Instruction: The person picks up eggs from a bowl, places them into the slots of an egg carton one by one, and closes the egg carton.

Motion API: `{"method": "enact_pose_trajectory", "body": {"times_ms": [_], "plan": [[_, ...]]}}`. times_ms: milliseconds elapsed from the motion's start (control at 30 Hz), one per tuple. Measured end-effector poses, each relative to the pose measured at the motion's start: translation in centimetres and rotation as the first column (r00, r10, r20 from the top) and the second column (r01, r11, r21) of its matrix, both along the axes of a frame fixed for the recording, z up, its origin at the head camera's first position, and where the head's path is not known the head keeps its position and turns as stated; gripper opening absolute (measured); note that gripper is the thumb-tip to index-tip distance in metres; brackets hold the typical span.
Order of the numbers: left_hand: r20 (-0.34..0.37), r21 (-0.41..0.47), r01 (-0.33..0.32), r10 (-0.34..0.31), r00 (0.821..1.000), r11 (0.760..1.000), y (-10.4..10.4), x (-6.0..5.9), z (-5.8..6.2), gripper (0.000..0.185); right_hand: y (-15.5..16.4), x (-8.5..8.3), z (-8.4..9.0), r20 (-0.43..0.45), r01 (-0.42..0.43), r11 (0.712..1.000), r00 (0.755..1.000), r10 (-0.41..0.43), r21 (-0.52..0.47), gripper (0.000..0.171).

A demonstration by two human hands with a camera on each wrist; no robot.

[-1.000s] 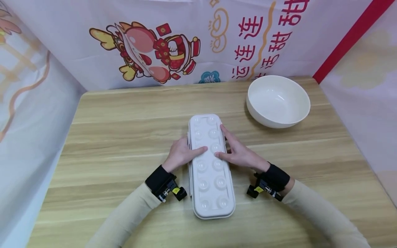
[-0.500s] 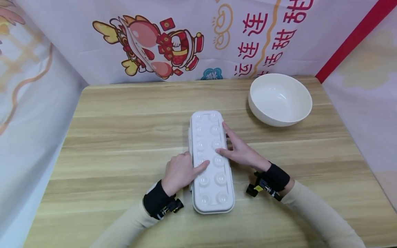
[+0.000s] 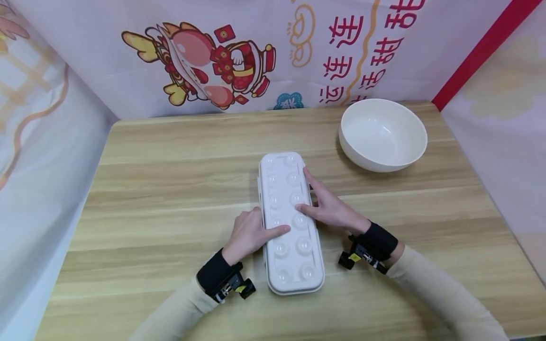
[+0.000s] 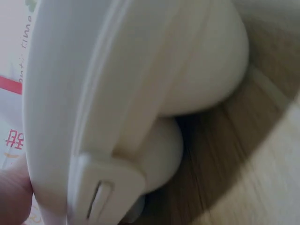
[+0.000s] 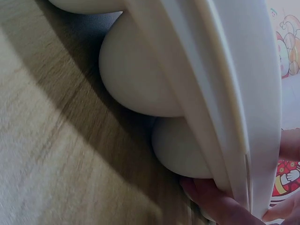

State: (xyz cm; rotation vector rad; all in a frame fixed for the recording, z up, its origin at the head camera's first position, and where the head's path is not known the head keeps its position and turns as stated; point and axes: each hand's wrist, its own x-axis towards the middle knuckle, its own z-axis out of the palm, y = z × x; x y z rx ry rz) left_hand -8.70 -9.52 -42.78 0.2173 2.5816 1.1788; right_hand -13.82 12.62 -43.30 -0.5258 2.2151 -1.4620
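A long white plastic egg box (image 3: 294,261) with two rows of round bumps lies lengthwise on the wooden table, its lid down. My left hand (image 3: 250,232) grips its left side, the thumb lying across the lid and the fingers down at the edge. On the opposite side, my right hand (image 3: 332,207) holds the box with its thumb on top and a finger stretched along the rim. In the right wrist view, fingers (image 5: 213,199) reach low beside the rounded cups (image 5: 136,70). A clip (image 4: 105,192) shows on the side in the left wrist view.
A white bowl (image 3: 368,161) stands at the back right of the table (image 3: 170,175). Behind the table hangs a printed cloth (image 3: 98,61) with cartoon figures and red characters. More cloth covers the left and right sides.
My left hand has slid along the box's left side toward me, its thumb now lower on the lid. The right hand keeps its hold.
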Motion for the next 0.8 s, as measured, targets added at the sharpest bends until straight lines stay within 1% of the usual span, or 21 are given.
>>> {"method": "enact_pose_trajectory", "body": {"times_ms": [100, 267, 367, 467, 533, 567, 633, 700, 767, 800], "plan": [[-0.016, -0.016, 0.006, -0.007, 1.0, 1.0, -0.1, -0.2, 0.0, 0.054, 0.1, -0.2, 0.2, -0.007, -0.004, 1.0, 1.0, 0.004, 0.007, 0.092], [0.002, -0.123, -0.012, 0.012, 1.0, 0.992, -0.5, -0.3, 0.0, 0.066, 0.2, -0.3, 0.3, -0.022, -0.023, 0.999, 0.999, 0.024, 0.023, 0.091], [0.002, -0.163, 0.01, -0.009, 1.0, 0.987, -0.6, -0.8, 0.2, 0.069, 0.3, -0.2, 0.3, -0.024, -0.022, 0.999, 0.999, 0.023, 0.028, 0.091], [-0.007, -0.167, 0.019, -0.02, 1.0, 0.986, -0.9, -1.5, 0.4, 0.074, 0.4, -0.1, 0.2, -0.016, -0.016, 0.999, 1.0, 0.017, 0.029, 0.091], [0.003, -0.165, -0.002, 0.002, 1.0, 0.986, -1.1, -2.1, 0.5, 0.072, 0.5, -0.1, 0.2, -0.013, -0.017, 0.999, 1.0, 0.018, 0.029, 0.091], [0.008, -0.156, -0.015, 0.017, 1.0, 0.988, -1.2, -2.5, 0.5, 0.07, 0.4, 0.0, 0.6, -0.002, -0.018, 1.0, 1.0, 0.018, 0.025, 0.091], [0.012, -0.132, -0.034, 0.036, 0.999, 0.991, -1.3, -3.3, 0.5, 0.064, 0.4, 0.0, 0.6, 0.005, -0.019, 1.0, 1.0, 0.019, 0.015, 0.091], [0.018, -0.13, -0.046, 0.049, 0.999, 0.99, -1.3, -4.0, 0.6, 0.059, 0.4, -0.1, 0.6, 0.014, -0.02, 1.0, 1.0, 0.019, 0.008, 0.091], [0.028, -0.123, -0.034, 0.038, 0.999, 0.992, -1.3, -4.7, 0.5, 0.057, 0.4, -0.1, 0.7, 0.022, -0.019, 1.0, 1.0, 0.019, 0.003, 0.091], [0.035, -0.13, -0.027, 0.031, 0.999, 0.991, -1.2, -5.0, 0.6, 0.057, 0.5, -0.3, 0.3, 0.015, -0.019, 1.0, 1.0, 0.019, 0.001, 0.092]]}}
